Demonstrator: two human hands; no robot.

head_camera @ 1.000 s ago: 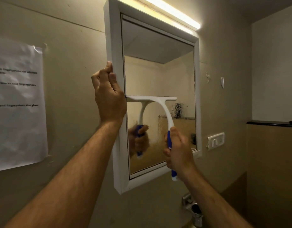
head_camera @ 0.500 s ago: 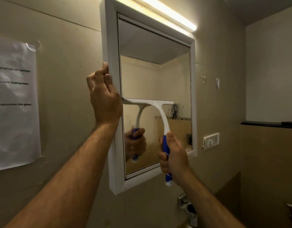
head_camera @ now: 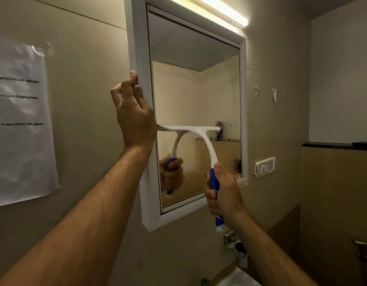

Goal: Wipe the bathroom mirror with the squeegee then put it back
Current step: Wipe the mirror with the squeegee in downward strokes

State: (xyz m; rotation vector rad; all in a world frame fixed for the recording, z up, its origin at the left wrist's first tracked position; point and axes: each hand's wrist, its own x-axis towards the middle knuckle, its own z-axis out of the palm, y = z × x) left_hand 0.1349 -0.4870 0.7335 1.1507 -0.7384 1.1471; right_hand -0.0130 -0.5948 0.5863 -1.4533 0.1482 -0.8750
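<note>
A white-framed mirror [head_camera: 144, 58] hangs on the beige wall. My left hand [head_camera: 133, 114] grips its left frame edge at mid height. My right hand [head_camera: 223, 195] is closed around the blue handle of a white squeegee [head_camera: 201, 137]. The squeegee's blade lies flat against the glass, horizontal, a little below the mirror's middle and against the left side. Glass under the blade looks streaked and wet; above it the glass looks clean. The reflection shows the hand and handle.
A lit tube light [head_camera: 217, 11] runs above the mirror. A printed paper sheet [head_camera: 19, 120] is taped to the wall at left. A switch plate [head_camera: 264, 167] sits right of the mirror, a dark ledge [head_camera: 337, 145] further right. A metal tap [head_camera: 236, 248] and a sink rim lie below.
The squeegee blade has slid slightly down the glass with my right hand. My left hand keeps its hold on the frame. The view has shifted a little.
</note>
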